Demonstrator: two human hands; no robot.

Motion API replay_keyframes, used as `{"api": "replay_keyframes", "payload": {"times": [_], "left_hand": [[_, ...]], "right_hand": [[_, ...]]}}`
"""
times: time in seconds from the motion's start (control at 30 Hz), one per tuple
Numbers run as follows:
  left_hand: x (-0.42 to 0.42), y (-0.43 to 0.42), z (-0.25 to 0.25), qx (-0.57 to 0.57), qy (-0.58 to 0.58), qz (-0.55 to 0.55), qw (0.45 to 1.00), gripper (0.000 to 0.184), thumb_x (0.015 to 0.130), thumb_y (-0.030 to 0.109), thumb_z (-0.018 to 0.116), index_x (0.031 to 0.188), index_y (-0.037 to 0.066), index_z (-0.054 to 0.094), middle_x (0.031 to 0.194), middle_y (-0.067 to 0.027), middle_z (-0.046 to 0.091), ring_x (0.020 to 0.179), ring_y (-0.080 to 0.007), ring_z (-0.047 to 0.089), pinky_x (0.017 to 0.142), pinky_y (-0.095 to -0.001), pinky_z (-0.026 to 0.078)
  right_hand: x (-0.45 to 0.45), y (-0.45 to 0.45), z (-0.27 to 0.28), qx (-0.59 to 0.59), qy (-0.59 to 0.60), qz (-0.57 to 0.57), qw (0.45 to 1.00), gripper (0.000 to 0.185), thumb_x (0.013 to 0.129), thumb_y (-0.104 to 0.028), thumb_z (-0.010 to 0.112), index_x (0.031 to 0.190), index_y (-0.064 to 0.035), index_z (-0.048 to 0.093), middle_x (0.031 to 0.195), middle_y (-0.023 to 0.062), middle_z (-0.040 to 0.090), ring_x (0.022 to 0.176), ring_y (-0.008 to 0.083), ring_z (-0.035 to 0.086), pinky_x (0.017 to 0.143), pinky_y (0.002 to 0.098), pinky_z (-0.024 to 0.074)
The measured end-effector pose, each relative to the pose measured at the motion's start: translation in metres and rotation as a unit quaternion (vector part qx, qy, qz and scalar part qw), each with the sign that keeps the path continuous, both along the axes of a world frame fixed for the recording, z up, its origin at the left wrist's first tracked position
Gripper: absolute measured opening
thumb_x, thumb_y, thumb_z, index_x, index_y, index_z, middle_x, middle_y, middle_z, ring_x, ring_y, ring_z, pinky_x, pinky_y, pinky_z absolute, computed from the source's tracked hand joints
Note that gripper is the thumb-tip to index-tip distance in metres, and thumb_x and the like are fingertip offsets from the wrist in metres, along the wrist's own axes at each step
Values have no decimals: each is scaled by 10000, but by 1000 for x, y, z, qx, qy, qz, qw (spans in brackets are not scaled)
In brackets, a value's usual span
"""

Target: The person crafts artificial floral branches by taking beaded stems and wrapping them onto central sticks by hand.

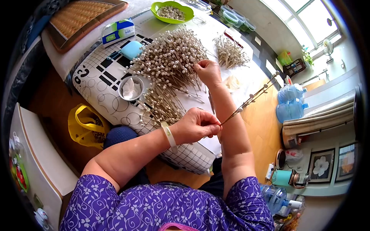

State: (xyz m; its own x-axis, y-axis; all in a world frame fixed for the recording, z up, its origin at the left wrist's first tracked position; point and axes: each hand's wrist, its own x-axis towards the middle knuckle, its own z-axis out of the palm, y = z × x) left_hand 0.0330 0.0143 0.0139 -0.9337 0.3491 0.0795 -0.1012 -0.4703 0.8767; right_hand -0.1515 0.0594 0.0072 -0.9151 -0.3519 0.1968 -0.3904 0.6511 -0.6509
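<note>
Bag [79,129]: yellow, with looped handles, down on the floor at the far left of my feed.
Pack [118,31]: blue, green and white, on the patterned cloth [101,101] near the table's far side.
Tub [120,92]: round, holding soft-looking white pieces [131,87]; I see a light blue case [131,50] beyond it.
Lower bundle [163,106]: thin brown stems with pale buds, lying just beyond the left hand.
Large heap [169,54]: a dense mass of white-budded stems in the middle of the table.
Dish [188,14]: green, at the far edge, full of loose pale buds [170,12].
Left hand [198,125]: bracelet [169,136] on the wrist, thumb and forefinger pinching the lower end of the branch.
Right hand [210,73]: at the heap's right edge, thumb and fingers drawn close; I cannot tell whether they grip a stem.
Small bundle [231,52]: shorter budded stems, just beyond the right hand.
Branch [252,98]: budded along its length, slanting up and right across the right forearm from the left fingertips.
</note>
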Motion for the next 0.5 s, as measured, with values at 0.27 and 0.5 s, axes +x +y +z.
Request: {"api": "replay_keyframes", "payload": {"times": [0.27, 0.5], "left_hand": [[0, -1, 2, -18, 8, -13, 1000, 92, 817, 64, 570, 847, -20, 592, 736, -39, 602, 640, -69, 540, 600, -209, 462], [3, 3, -2, -12, 14, -57, 998, 93, 810, 64, 580, 847, -20, 595, 730, -32, 605, 651, -72, 550, 603, -207, 462]], "right_hand": [[-12, 9, 4, -6, 25, 63, 998, 195, 751, -198, 563, 770, -18, 635, 667, 116, 619, 587, 207, 580, 589, 310, 459], [2, 34, 22, -358, -414, 318, 774, 121, 849, -172, 540, 846, -57, 577, 682, -9, 542, 488, 27, 394, 428, 142, 311]]}}
